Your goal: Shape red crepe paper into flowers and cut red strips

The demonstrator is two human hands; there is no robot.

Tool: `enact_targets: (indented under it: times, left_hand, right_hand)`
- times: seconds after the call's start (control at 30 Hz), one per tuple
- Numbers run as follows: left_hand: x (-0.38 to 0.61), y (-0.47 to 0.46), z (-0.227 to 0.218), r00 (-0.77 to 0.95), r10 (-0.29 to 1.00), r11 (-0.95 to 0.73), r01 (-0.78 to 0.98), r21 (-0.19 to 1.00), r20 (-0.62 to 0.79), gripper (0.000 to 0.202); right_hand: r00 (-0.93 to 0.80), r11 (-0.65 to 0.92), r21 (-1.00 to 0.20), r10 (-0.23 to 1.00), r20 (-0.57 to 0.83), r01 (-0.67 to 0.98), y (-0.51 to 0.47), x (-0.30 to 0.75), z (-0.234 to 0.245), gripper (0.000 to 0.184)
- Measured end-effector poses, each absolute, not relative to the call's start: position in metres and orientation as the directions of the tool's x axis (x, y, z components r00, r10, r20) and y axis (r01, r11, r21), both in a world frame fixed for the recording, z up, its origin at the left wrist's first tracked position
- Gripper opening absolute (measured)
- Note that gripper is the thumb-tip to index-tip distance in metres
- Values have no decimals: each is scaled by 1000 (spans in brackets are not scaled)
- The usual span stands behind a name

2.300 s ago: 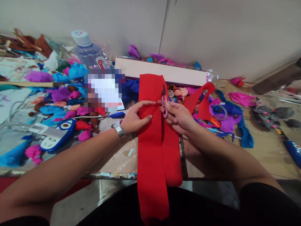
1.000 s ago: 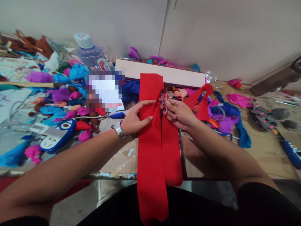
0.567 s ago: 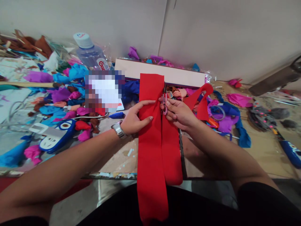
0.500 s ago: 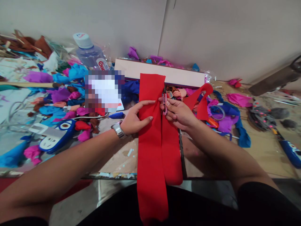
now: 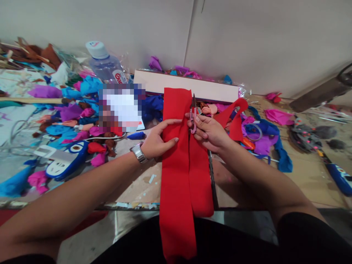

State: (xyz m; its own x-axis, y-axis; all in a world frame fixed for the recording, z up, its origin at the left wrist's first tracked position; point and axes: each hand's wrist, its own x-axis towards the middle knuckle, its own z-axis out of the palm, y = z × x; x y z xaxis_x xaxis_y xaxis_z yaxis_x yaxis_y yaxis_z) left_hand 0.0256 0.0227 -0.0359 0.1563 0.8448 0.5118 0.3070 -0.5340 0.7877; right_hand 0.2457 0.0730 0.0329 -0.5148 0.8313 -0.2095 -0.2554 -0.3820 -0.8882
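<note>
A long red strip of crepe paper (image 5: 176, 168) runs from the white box down over the table edge into my lap, split lengthwise into a wide left part and a narrower right part. My left hand (image 5: 159, 137), with a wristwatch, grips the wide part, thumb on top. My right hand (image 5: 209, 132) is closed on small pink thread snips (image 5: 193, 113), blades pointing away along the slit near the strip's far end. A second red piece (image 5: 233, 117) lies to the right of that hand.
A white box (image 5: 189, 86) stands behind the strip. A water bottle (image 5: 106, 66) and many blue, purple and pink paper scraps (image 5: 77, 110) cover the left side. More scraps and a tape ring (image 5: 257, 130) lie right. The wall is close behind.
The snips have crept a little farther up the strip along the cut. Both hands keep their grip and barely shift.
</note>
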Motion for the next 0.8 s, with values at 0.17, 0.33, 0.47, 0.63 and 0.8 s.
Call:
enact_targets:
  times: [0.17, 0.33, 0.47, 0.63, 0.8]
  left_hand:
    - [26, 23, -37, 170, 838, -546, 300, 782, 519, 54]
    - [26, 22, -37, 182, 840, -542, 312, 780, 511, 55]
    - [25, 22, -37, 190, 837, -547, 312, 777, 513, 55]
    - [26, 22, -36, 191, 841, -541, 317, 779, 506, 55]
    - [26, 22, -35, 197, 837, -547, 315, 776, 510, 54]
  right_hand:
    - [-524, -383, -892, 825, -212, -241, 73, 247, 32, 14]
    - [-520, -368, -896, 831, -197, -249, 75, 248, 30, 13]
    - [-515, -354, -903, 836, -188, -244, 75, 249, 30, 15]
    - [-504, -358, -902, 841, -199, -242, 74, 248, 33, 12]
    - [-504, -365, -898, 839, -204, -244, 73, 247, 34, 10]
